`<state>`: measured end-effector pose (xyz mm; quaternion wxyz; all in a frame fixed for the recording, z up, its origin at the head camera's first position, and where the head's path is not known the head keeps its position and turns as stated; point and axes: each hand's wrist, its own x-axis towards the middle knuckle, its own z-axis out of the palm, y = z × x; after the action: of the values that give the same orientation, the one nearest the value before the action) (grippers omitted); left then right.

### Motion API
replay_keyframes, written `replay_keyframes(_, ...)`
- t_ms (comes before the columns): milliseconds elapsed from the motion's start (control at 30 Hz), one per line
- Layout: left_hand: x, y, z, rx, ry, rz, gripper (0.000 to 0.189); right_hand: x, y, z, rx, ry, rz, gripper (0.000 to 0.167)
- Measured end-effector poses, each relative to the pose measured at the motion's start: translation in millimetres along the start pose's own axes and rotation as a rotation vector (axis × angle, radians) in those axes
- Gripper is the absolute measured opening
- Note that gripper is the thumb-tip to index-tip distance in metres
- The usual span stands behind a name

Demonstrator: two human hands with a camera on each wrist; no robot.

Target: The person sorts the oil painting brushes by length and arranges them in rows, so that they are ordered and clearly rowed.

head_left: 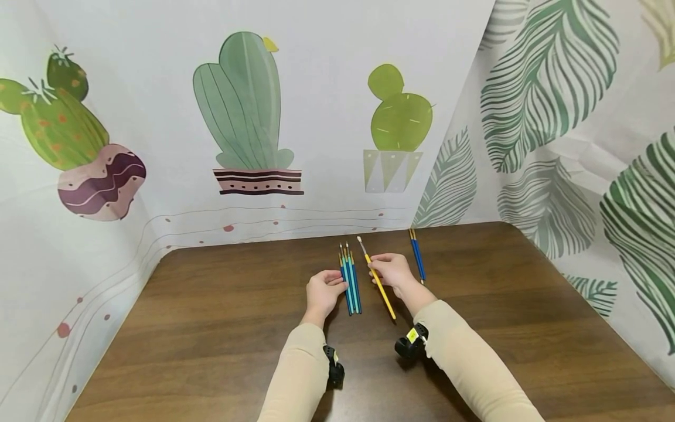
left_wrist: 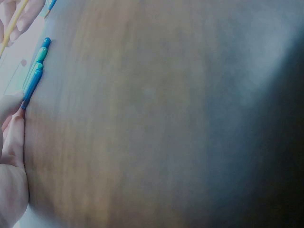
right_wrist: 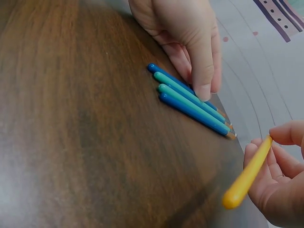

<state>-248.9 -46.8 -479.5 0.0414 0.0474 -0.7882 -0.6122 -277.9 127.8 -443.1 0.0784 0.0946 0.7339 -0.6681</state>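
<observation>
Several blue and teal paintbrushes (head_left: 357, 290) lie side by side on the table, bristles toward the wall. My left hand (head_left: 320, 293) is at the left side of this row, its thumb and fingers pinching the outer blue paintbrush (right_wrist: 166, 76). To the right of the row, my right hand (head_left: 394, 273) holds a yellow paintbrush (head_left: 387, 300) between thumb and fingers. Its pale bristles point away toward the wall and its rounded handle end (right_wrist: 233, 197) points back toward me. In the left wrist view, the left hand (left_wrist: 12, 185) shows only at the left edge.
Two more blue paintbrushes (head_left: 418, 258) lie right of my right hand, near the table's back edge. The brown wooden table (head_left: 221, 328) meets a white cloth backdrop (head_left: 327, 117) printed with cacti and leaves. A black wrist camera (head_left: 333, 366) sits on each sleeve.
</observation>
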Motion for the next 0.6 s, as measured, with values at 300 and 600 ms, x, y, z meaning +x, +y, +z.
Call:
replay_keyframes(300, 0.4, 0.2, -0.2, 0.001, -0.006, -0.002, 0.026, -7.3, 0, -7, 0.022, -0.007, 0.0, 0.031)
replay_keyframes(600, -0.6, -0.9, -0.2, 0.007, -0.004, 0.009, 0.027, -20.5, -2, -15, 0.017, -0.037, -0.022, 0.031)
